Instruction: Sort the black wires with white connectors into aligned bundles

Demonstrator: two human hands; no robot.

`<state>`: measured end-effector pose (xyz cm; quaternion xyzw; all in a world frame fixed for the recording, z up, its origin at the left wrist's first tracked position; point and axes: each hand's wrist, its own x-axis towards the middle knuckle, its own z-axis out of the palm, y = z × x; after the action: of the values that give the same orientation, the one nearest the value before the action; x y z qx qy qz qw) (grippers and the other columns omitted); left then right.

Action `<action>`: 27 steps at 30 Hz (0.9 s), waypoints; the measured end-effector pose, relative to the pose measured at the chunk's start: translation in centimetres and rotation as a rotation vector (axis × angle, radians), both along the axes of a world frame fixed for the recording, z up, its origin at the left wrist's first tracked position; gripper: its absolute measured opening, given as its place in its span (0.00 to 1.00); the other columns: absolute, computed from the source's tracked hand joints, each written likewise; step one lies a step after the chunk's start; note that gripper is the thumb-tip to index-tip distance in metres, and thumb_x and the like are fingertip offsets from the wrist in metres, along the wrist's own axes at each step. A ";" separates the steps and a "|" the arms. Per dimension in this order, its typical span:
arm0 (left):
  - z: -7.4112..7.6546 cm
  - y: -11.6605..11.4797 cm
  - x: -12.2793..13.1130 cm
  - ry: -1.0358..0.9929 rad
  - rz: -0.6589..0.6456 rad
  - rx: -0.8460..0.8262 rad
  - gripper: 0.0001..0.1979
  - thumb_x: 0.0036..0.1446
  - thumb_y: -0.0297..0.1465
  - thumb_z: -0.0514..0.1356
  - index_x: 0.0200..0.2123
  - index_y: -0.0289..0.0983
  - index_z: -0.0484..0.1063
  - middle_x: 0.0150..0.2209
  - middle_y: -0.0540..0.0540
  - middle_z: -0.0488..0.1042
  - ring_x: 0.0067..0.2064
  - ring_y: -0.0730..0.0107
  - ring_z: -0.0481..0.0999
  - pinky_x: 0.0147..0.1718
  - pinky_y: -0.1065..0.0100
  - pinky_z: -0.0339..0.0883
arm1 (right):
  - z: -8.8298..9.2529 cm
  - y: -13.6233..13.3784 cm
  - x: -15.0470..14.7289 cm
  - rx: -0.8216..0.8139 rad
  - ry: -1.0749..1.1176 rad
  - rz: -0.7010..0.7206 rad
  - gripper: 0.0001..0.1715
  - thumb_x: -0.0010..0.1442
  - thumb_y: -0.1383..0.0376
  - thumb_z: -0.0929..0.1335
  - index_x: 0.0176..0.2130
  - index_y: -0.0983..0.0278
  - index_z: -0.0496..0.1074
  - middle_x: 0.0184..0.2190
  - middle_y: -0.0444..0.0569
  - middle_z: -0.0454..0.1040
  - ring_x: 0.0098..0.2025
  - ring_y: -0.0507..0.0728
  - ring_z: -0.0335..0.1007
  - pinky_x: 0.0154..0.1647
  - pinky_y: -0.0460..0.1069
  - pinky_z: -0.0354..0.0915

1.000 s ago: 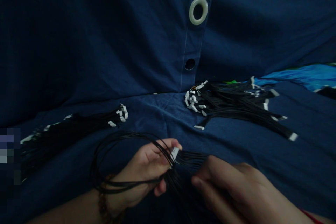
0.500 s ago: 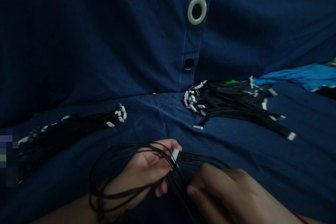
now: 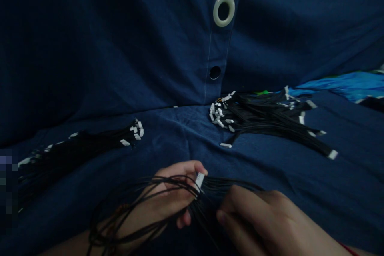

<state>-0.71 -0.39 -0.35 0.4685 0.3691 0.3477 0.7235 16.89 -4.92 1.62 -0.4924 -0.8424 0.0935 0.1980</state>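
Connector of white plastic point(image 3: 199, 182), a small oblong block with a row of dark notches, is pinched between thumb and index finger of my left grip point(image 3: 168, 201). Thin black wires point(image 3: 223, 182) run from it to the right, passing behind my right grip point(image 3: 264, 218), while others loop back over my left hand and wrist. My right fingers are curled in, just beside the connector; I cannot tell whether a wire is between them.

Dark blue cloth point(image 3: 186, 140), lightly creased, spreads under and beyond my hands. Its far edge meets an upright dark blue curtain point(image 3: 144, 48), which closes off the back; a pale round ring point(image 3: 224, 10) is set in that fabric, above a dark hole. The cloth runs between the two piles up to that line.

On my left lies a long bundle of black wires with white connector ends point(image 3: 99, 142). Beyond my right hand, a wider, fanned-out pile of black cables with white plugs point(image 3: 264, 116) takes up the far right of the cloth. Behind it, a bright blue strip point(image 3: 345, 85) reaches the picture's edge, its exact nature unclear.
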 end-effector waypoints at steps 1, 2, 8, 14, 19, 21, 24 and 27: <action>-0.1 0.1 0.0 0.007 -0.002 0.002 0.15 0.43 0.36 0.66 0.36 0.38 0.71 0.19 0.55 0.66 0.13 0.87 0.62 0.11 0.86 0.56 | 0.1 0.1 0.0 0.002 0.006 0.005 0.09 0.55 0.70 0.61 0.25 0.61 0.65 0.17 0.44 0.71 0.15 0.53 0.68 0.12 0.46 0.55; -0.2 0.2 0.0 0.009 -0.002 0.004 0.16 0.44 0.36 0.66 0.36 0.38 0.71 0.19 0.55 0.67 0.13 0.86 0.63 0.11 0.86 0.56 | 0.2 0.1 0.1 0.000 0.014 0.014 0.09 0.55 0.70 0.61 0.25 0.61 0.65 0.17 0.44 0.71 0.15 0.53 0.68 0.12 0.46 0.55; -0.7 1.3 -0.2 0.016 -0.145 -0.041 0.23 0.37 0.41 0.68 0.36 0.37 0.69 0.20 0.55 0.67 0.13 0.81 0.67 0.10 0.82 0.60 | 0.2 0.2 0.2 -0.009 0.037 -0.003 0.10 0.57 0.69 0.59 0.27 0.62 0.65 0.18 0.44 0.71 0.16 0.52 0.67 0.12 0.44 0.54; -0.8 0.9 0.2 0.103 -0.127 -0.008 0.20 0.43 0.39 0.65 0.39 0.37 0.69 0.21 0.53 0.68 0.16 0.79 0.67 0.12 0.81 0.60 | -0.7 0.4 -0.1 -0.124 0.133 -0.018 0.10 0.57 0.71 0.58 0.28 0.61 0.64 0.23 0.43 0.72 0.21 0.52 0.69 0.18 0.44 0.56; 0.0 0.8 0.4 0.190 -0.165 0.056 0.13 0.51 0.37 0.59 0.39 0.37 0.68 0.22 0.52 0.68 0.17 0.81 0.65 0.14 0.81 0.60 | -0.7 0.7 -0.4 -0.203 0.203 0.002 0.13 0.60 0.69 0.56 0.28 0.62 0.64 0.24 0.45 0.71 0.22 0.51 0.67 0.20 0.44 0.56; 0.2 0.7 0.4 0.177 -0.177 0.064 0.11 0.52 0.34 0.59 0.39 0.36 0.68 0.22 0.52 0.68 0.18 0.82 0.64 0.16 0.81 0.60 | -0.5 0.8 -0.4 -0.216 0.220 -0.008 0.13 0.61 0.67 0.56 0.28 0.62 0.63 0.23 0.45 0.70 0.21 0.51 0.65 0.19 0.45 0.55; 0.1 0.5 0.5 0.178 -0.101 0.045 0.12 0.51 0.32 0.60 0.40 0.36 0.68 0.22 0.53 0.67 0.17 0.82 0.64 0.14 0.82 0.58 | -0.3 1.0 -0.2 -0.360 0.338 -0.029 0.12 0.61 0.64 0.57 0.28 0.63 0.63 0.21 0.44 0.68 0.21 0.50 0.63 0.20 0.44 0.55; -0.3 0.6 0.4 0.205 0.042 0.001 0.16 0.48 0.30 0.62 0.41 0.35 0.67 0.24 0.52 0.68 0.16 0.83 0.64 0.12 0.82 0.56 | -1.0 1.4 0.6 -0.757 0.699 -0.004 0.13 0.60 0.58 0.59 0.31 0.63 0.63 0.16 0.39 0.62 0.16 0.47 0.53 0.15 0.41 0.51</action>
<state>-0.27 0.17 -0.67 0.4944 0.4508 0.3132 0.6740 17.47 -3.54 0.62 -0.4705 -0.6322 0.5503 0.2759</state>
